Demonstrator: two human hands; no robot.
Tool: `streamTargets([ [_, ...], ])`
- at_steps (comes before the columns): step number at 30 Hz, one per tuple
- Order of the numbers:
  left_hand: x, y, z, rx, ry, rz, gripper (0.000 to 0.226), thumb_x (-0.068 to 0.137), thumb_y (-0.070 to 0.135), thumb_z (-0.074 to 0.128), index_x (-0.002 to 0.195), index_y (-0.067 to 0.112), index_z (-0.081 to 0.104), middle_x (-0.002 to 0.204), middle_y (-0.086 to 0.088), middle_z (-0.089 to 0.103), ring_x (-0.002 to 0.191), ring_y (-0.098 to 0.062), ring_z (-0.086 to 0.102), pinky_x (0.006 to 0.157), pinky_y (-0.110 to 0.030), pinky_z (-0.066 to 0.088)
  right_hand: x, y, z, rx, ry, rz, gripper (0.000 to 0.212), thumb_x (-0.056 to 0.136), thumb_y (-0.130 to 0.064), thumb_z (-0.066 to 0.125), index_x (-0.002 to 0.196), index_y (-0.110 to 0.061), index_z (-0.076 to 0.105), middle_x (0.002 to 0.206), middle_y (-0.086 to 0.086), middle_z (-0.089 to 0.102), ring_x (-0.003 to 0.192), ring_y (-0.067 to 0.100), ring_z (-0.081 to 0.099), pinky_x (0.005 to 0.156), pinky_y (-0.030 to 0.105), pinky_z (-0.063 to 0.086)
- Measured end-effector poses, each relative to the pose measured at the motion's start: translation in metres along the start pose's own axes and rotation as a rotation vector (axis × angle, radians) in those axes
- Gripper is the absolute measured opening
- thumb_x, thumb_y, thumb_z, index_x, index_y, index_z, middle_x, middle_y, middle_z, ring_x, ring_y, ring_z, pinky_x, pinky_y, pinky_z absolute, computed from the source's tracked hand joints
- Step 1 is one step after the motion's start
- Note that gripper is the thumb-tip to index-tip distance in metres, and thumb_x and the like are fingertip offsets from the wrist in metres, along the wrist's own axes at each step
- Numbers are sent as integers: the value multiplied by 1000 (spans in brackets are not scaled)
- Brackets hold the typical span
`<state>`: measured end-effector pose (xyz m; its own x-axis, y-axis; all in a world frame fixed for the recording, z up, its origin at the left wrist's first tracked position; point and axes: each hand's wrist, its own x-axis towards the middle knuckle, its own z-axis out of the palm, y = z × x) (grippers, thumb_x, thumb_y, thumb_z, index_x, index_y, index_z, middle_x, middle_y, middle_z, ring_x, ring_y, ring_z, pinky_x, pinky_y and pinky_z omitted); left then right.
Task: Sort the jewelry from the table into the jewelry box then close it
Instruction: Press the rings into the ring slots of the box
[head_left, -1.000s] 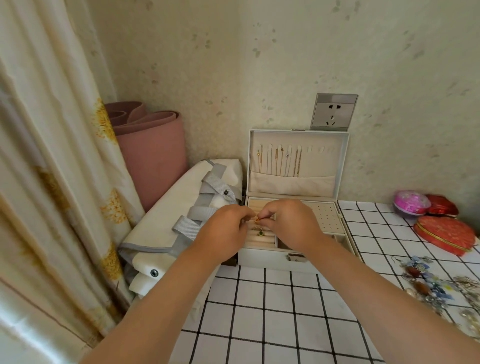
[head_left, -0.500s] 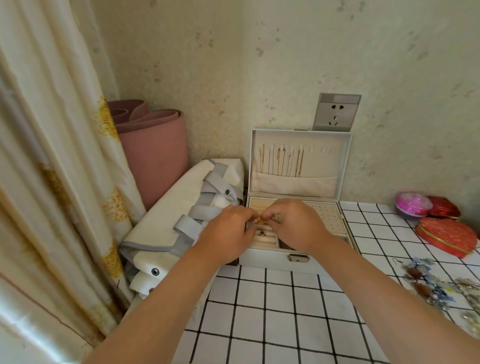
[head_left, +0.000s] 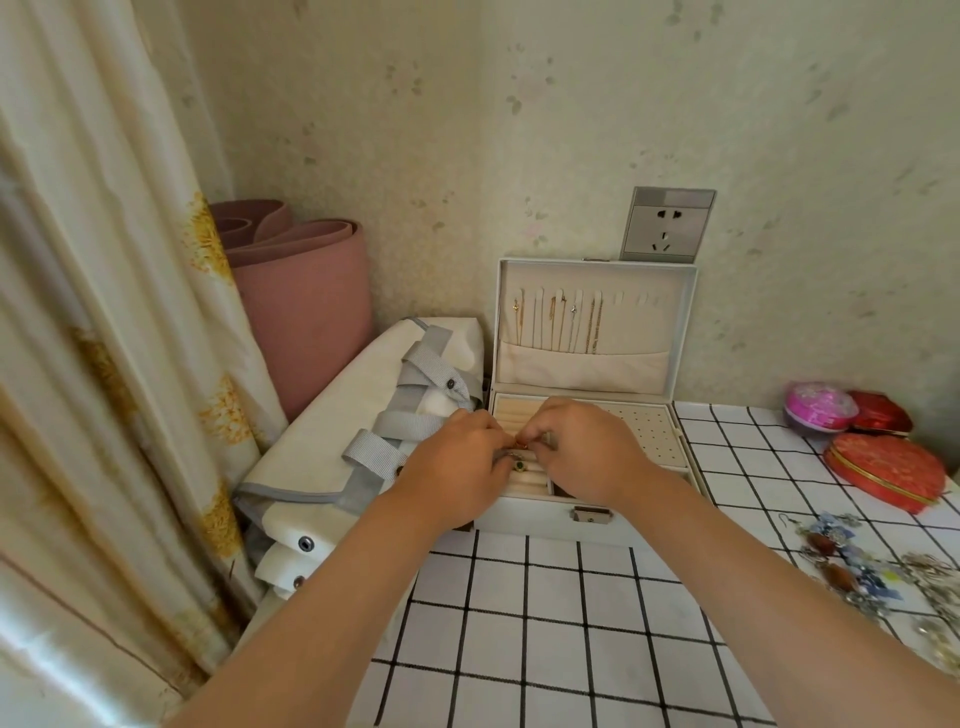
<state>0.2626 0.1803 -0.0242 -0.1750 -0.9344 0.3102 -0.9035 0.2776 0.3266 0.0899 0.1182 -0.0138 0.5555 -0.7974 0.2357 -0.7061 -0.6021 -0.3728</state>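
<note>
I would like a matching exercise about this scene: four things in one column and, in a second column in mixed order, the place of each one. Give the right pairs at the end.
Things
1. necklaces
2. rolled pink mat
3. loose jewelry pile
4. wall socket

Places
a. on the checked table, right side
b. hanging inside the open lid
c. mounted just above the jewelry box
d. upright in the corner, beside the curtain

Pairs: 1-b, 2-d, 3-a, 4-c

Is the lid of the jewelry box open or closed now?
Open: the lid stands upright, showing its hanging necklaces and the ring tray below.
</note>
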Motion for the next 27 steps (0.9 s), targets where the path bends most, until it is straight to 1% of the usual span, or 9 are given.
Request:
streamTargets([
  [3,3,6,-2,-2,0,-37,30,98,26,50,122,17,66,111,-2,58,109,-17,48,88,-33,47,-3,1,-3,5,-7,14,21,94,-24,62,108,-34,72,106,-14,61,97,9,61,80,29,50],
  [5,4,13,-5,9,19,-63,31,97,27,52,123,15,63,115,-3,58,113,-19,49,89,-37,48,-8,2,-11,29,1,36,24,93,-23,63,114,-33,70,107,-12,60,98,10,60,82,31,51],
  [8,7,29,-12,-23,79,-72,37,95,34,54,128,18,60,122,0,57,119,-17,48,94,-37,47,-18,3,-31,101,29,58,24,92,-23,64,112,-34,70,104,-13,61,98,10,60,87,36,52],
  [11,6,53,-15,-78,106,-55,36,94,38,55,125,21,61,117,4,57,114,-14,50,92,-34,47,-36,7,-55,153,39,88,21,91,-26,66,109,-37,70,102,-17,62,98,8,61,90,35,52],
  [15,0,92,-10,-131,109,13,32,93,39,55,120,25,62,107,9,57,103,-9,52,86,-28,46,-72,22,-87,192,36,179,18,90,-31,68,105,-42,70,98,-23,64,92,-1,61,86,25,48],
  [18,-2,127,-2,-188,53,54,25,92,41,55,112,30,63,99,12,56,93,-8,52,81,-30,48,-108,42,-106,181,24,233,18,90,-28,69,103,-41,71,96,-21,65,85,-6,60,82,21,45],
  [21,-8,161,13,-222,-18,128,17,93,37,54,105,30,63,94,12,58,88,-8,53,79,-34,50,-152,63,-118,162,12,310,18,90,-28,70,101,-42,71,97,-20,67,93,-3,62,82,20,45],
  [25,-15,197,42,-185,-147,198,23,94,33,53,113,27,64,100,10,62,88,-9,54,81,-33,51,-196,82,-122,85,-136,424,23,91,-26,68,112,-35,71,103,-16,69,95,2,64,89,27,52],
  [27,-19,210,56,-165,-190,224,23,95,31,52,114,28,65,102,9,63,94,-11,56,84,-34,51,-207,88,-121,49,-174,430,24,92,-23,66,112,-35,71,101,-14,69,90,1,64,82,23,52],
])
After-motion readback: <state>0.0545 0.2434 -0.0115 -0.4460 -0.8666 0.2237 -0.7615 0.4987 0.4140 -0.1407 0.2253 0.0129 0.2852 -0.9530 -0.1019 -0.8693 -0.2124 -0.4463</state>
